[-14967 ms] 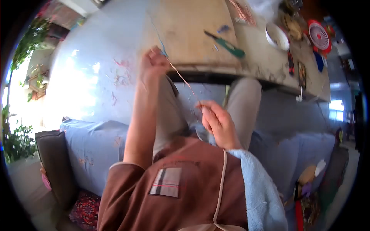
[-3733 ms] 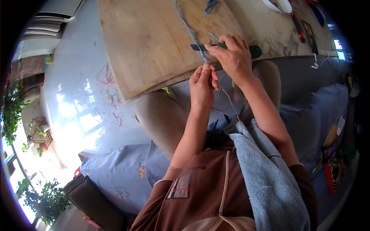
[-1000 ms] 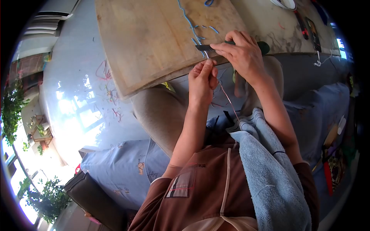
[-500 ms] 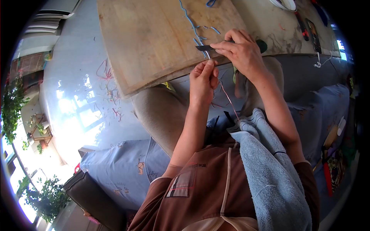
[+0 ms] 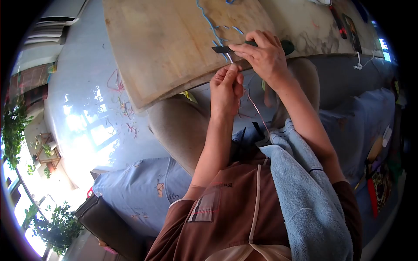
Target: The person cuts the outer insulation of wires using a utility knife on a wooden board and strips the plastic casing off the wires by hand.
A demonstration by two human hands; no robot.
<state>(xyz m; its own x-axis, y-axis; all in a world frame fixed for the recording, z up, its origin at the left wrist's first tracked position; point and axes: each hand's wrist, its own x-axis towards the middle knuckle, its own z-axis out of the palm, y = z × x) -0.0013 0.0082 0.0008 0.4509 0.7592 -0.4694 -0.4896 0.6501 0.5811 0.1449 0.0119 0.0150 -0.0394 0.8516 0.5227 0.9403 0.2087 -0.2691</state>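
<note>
My left hand is closed in a pinch on a thin wire near the front edge of a wooden board. A pale end of the wire sticks up past the thumb, and a copper-coloured length trails below the hand towards my lap. In my right hand is a knife with a dark blade and a green handle end; the blade lies across the wire just above my left fingertips. Whether it cuts in cannot be seen. Blue insulation strips lie on the board beyond the blade.
On the table at the right lie a red-and-black handled tool and a dark phone-like object with a white cord. Reddish wire scraps litter the floor at left. A blue towel hangs over my front.
Both hands and the knife have shifted slightly left and up in view, partly because the whole view moved. The knife is still across the wire, and both grips are kept.
</note>
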